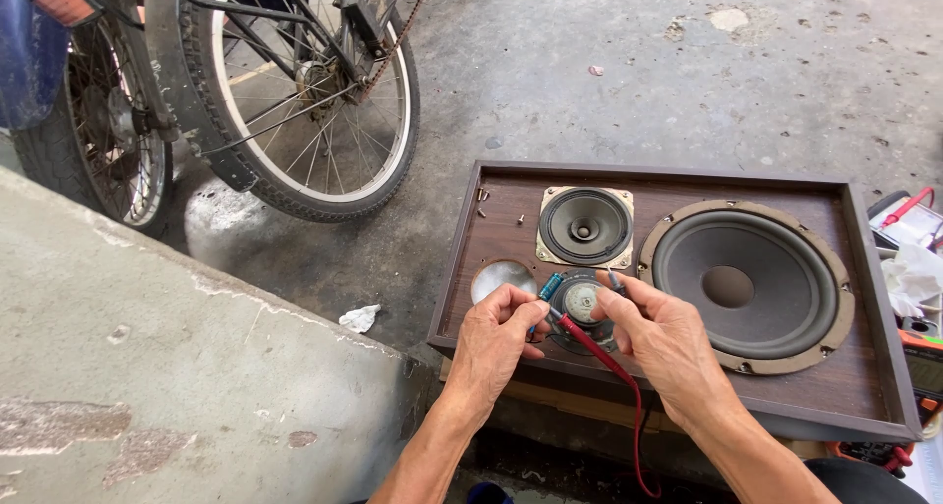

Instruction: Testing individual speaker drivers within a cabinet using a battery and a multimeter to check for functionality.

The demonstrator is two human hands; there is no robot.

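Left hand (pixel 498 335) fingers pinched; right hand (pixel 660 329) fingers curled, pinching; both forearms extended forward, converging.

Soft, even daylight fills the scene, brightest on the concrete floor (pixel 688 62) toward twelve o'clock. Shadows are faint and diffuse; the bicycle wheel (pixel 314 91) at eleven o'clock casts a weak one. Focus is sharp across the speaker cabinet (pixel 864 386). Wide-angle bending curves the concrete ledge (pixel 147 366) at eight o'clock. No glare shows.
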